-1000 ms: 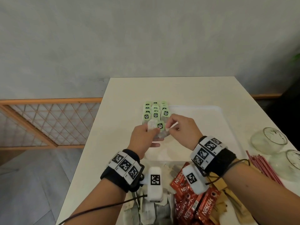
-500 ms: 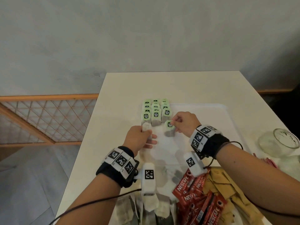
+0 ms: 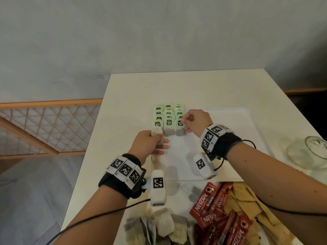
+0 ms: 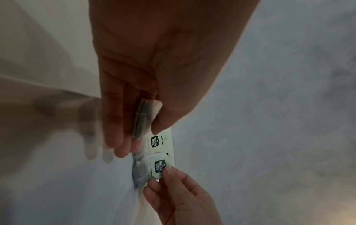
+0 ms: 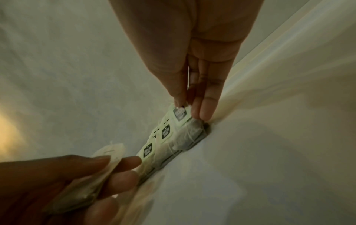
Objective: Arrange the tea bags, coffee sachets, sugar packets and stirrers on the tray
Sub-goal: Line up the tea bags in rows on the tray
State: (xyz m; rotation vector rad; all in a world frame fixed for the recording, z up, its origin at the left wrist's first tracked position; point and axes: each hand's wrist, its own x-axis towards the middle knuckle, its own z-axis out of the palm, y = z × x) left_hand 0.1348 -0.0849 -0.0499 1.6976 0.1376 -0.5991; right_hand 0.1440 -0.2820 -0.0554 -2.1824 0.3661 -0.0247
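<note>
Thin filter paper and a green card tag make up each tea bag, so you are handling something very light, limp and easily torn, with a thread that can snag a neighbour. Your right hand [image 3: 195, 122] pinches the tag of the near-right bag [image 3: 180, 129] between thumb and fingertips, setting it at the near end of the right column of the rows [image 3: 168, 114], which lie at the far-left corner of the tray [image 3: 247, 131]. Your left hand [image 3: 150, 144] pinches a spare bag [image 4: 145, 118] between thumb and fingers just near the left column, its remaining fingers extended. Judged from the material, the stiff tag is the best hold; the pouch crumples and shifts under pressure. Place gently, since a nudge would likely disturb the overlapped rows. Loose bags [image 3: 162, 221], red sachets [image 3: 214, 209] and tan packets [image 3: 247, 207] wait in a pile at the near edge of the table [image 3: 123, 96]; a glass [image 3: 307, 152] stands at right.
</note>
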